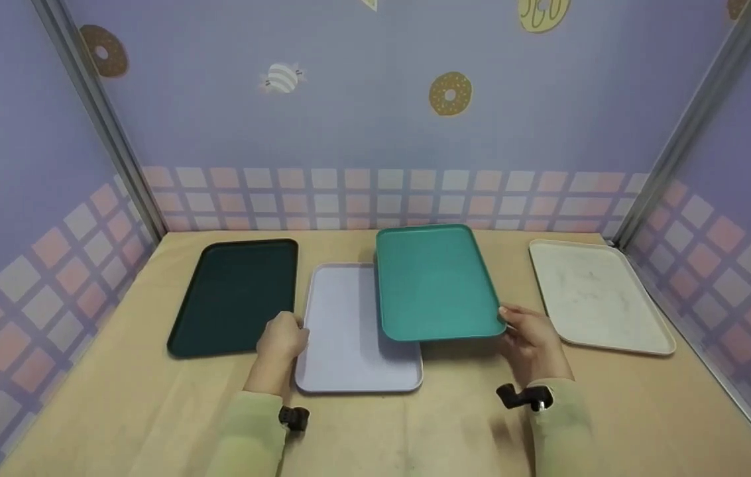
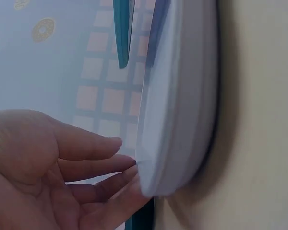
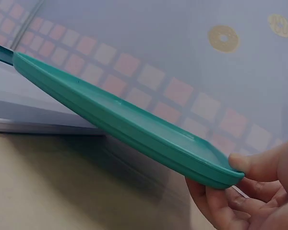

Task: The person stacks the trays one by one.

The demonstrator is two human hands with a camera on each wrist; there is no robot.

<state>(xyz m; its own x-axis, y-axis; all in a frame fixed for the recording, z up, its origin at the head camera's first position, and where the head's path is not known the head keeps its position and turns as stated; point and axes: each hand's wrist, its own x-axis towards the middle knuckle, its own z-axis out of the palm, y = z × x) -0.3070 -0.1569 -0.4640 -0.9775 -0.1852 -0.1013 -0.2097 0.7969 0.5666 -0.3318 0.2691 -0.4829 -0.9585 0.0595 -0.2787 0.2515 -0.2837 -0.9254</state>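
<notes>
My right hand (image 1: 529, 338) grips a teal tray (image 1: 438, 281) by its near right corner. In the right wrist view the thumb (image 3: 252, 165) lies on the rim and the fingers are underneath. The tray is tilted and raised, overlapping the right part of a lavender tray (image 1: 342, 331) that lies on the table. At the lavender tray's left edge is my left hand (image 1: 280, 341). Its fingertips (image 2: 129, 163) are right at the tray's side in the left wrist view, while the thumb stands apart from the rim.
A dark green tray (image 1: 236, 298) lies on the table (image 1: 362, 437) at the left, close beside my left hand. On the right is a whitish, marbled tray (image 1: 600, 298). Patterned walls (image 1: 375, 132) with metal corner posts (image 1: 693, 119) enclose the table's back and sides.
</notes>
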